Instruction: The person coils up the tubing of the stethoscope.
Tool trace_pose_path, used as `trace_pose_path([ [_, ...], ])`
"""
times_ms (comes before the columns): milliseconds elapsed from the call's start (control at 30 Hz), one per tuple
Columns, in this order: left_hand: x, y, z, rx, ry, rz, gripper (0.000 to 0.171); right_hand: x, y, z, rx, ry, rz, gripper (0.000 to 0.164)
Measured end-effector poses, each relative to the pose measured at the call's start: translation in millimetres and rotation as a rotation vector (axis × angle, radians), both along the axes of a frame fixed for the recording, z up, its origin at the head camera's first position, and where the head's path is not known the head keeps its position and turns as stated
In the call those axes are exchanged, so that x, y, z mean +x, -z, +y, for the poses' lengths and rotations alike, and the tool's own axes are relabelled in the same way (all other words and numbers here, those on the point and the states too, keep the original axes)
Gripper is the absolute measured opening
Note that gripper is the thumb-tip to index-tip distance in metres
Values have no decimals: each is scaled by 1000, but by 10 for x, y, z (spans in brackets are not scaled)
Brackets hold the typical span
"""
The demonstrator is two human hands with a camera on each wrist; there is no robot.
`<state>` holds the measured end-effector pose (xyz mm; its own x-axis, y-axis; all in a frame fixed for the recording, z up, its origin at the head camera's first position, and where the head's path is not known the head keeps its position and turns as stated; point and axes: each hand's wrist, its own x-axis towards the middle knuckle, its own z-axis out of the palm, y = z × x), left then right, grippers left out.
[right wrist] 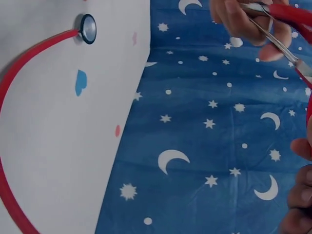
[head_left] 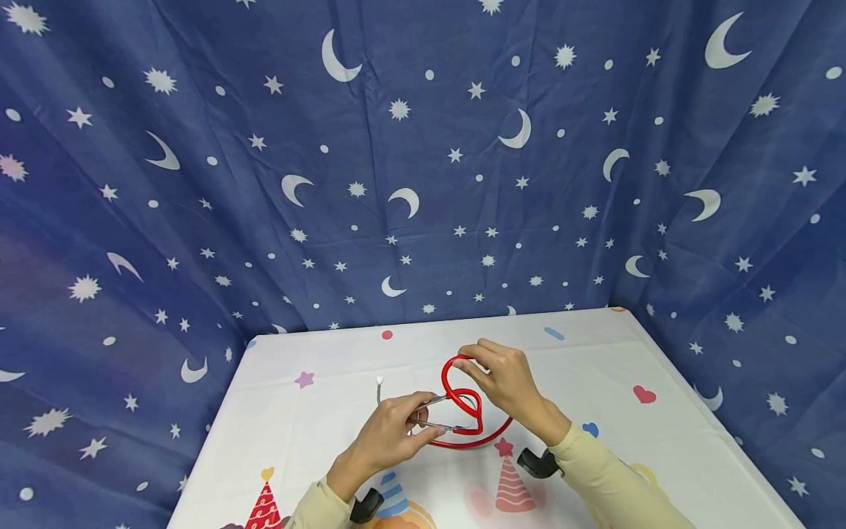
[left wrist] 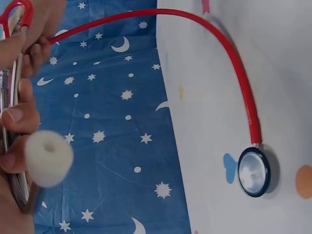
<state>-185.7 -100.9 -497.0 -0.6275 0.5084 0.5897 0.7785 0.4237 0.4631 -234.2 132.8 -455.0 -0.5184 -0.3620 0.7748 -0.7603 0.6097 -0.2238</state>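
Left fingers (head_left: 416,400) and right fingers (head_left: 476,375) hold a stethoscope (head_left: 468,431).

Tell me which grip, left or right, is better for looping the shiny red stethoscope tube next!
Probably the right grip: it pinches the red tube, while the left grip holds the silvery metal ear tubes.

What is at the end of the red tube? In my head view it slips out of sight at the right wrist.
Observer: A round disc with a dark rim ends the red tube.
Operator: What lies near it?
Observer: In the left wrist view, a printed blue heart shows right beside it.
Operator: And the white ear tips?
Observer: One ear tip shows a small round hollow in its end.
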Motion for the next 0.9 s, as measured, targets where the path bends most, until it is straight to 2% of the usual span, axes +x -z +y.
trace_pose_path([
  [167,3,-47,12,11,-13,-7,36,-15,69,-18,28,34,-16,14],
  [333,-17,-57,28,38,-26,9,33,-17,116,-48,72,67,-94,17],
  [567,-77,-54,20,124,-33,10,35,-22,221,-80,92,127,-163,8],
  [633,-99,-54,9,161,-23,-10,34,-6,243,-86,86,127,-182,4],
  [800,-139,-77,-30,207,-30,-64,34,50,299,-103,59,101,-231,21],
  [900,-155,-83,-52,209,-58,-67,35,89,348,-113,41,72,-274,14],
])
